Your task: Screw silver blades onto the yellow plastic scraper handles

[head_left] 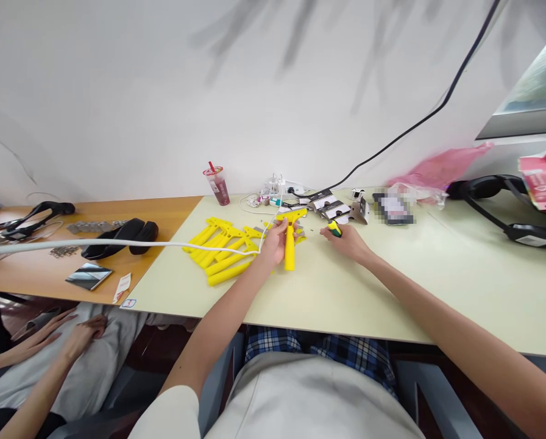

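My left hand [274,242] is closed around a yellow T-shaped scraper handle [290,250], its wide head away from me and its grip pointing towards me. My right hand [348,242] grips a screwdriver with a yellow and dark green handle [334,228]; its shaft is hidden or too small to make out. A gap of bare table separates the two hands. Left of my left hand lies a pile of similar yellow scraper handles [218,250]. Beyond the hands are flat metal blades with black and white parts [334,207].
A red drink cup with a straw [218,185] stands by the wall near a power strip [295,188]. A white cable [163,244] crosses over my left wrist. Right are a phone [394,208], pink bag [437,167] and black headset [515,210]. A seated person's hands [83,335] rest at left.
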### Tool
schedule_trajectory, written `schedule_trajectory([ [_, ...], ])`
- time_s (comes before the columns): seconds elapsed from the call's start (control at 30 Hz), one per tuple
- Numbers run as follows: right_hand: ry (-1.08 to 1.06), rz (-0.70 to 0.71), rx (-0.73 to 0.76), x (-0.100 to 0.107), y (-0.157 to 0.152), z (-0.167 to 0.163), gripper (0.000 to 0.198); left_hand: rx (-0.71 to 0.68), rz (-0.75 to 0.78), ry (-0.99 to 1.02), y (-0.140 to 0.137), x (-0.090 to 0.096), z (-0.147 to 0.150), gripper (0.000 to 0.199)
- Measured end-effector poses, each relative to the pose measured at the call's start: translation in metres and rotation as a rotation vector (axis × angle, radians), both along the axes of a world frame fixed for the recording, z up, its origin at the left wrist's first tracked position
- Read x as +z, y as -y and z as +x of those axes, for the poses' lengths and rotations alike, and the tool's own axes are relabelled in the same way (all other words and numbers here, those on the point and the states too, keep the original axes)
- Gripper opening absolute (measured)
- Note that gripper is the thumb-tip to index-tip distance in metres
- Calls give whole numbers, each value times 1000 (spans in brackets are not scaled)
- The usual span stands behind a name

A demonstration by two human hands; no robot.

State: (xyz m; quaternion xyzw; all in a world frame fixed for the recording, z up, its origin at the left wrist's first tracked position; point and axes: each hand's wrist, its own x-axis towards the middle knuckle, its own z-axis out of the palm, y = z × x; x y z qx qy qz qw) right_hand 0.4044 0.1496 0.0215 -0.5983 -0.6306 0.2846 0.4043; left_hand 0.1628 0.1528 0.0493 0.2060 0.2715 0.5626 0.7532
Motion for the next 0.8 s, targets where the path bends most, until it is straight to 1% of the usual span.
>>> schedule_trajectory([
  [0.07,88,39,32,5,-10,-8,59,49,24,17,-4,3,-6,22],
  [0.13,89,75,52,10,-18,-14,55,81,34,12,-7,5,-11,23],
  [0.23,-35,65,75,10,-22,-12,56,118,15,-15,-10,3,-15,23],
  [0.37,-280,-14,151,5,-14,7,66,132,5,-25,-12,-1,-15,22],
  [0.5,-525,0,47,3,-8,24,68,104,17,-43,-11,-5,-10,20],
  [0.57,-590,29,-9,2,-9,26,65,87,28,-59,-10,-6,-8,20],
  [0.67,-600,54,-43,0,-10,25,60,74,48,-63,-8,-7,-5,19],
  [0.8,-587,45,-22,0,-10,21,58,72,29,-65,-7,-8,-3,20],
])
